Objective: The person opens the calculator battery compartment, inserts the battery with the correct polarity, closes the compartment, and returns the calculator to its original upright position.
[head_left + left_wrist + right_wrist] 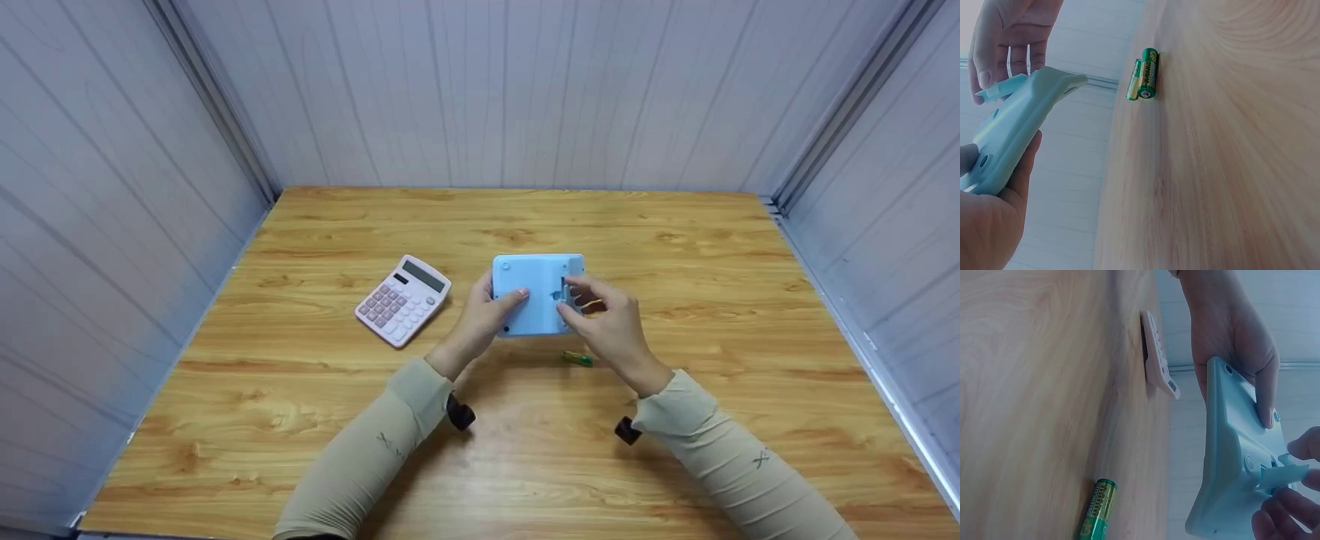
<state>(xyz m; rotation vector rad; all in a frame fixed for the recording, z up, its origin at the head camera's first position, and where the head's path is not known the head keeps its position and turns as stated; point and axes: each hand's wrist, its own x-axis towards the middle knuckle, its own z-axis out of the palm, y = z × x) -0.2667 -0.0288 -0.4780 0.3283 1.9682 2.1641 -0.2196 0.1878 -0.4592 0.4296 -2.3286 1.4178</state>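
My left hand (pixel 480 315) grips a light blue calculator (pixel 532 315), thumb across its back and fingers beneath; the back faces up and the keys are hidden. At the calculator's right part, my right hand (pixel 611 322) pinches the small blue battery cover (pixel 1283 476) between thumb and fingers. That cover stands tilted up from the battery compartment in the right wrist view. Two green batteries (pixel 1148 73) lie side by side on the table, below the calculator and close to the right hand.
A pink calculator (pixel 403 301) lies keys up on the wooden table (pixel 300 420), left of the left hand. Pale panelled walls (pixel 465 90) stand behind the table and along both sides.
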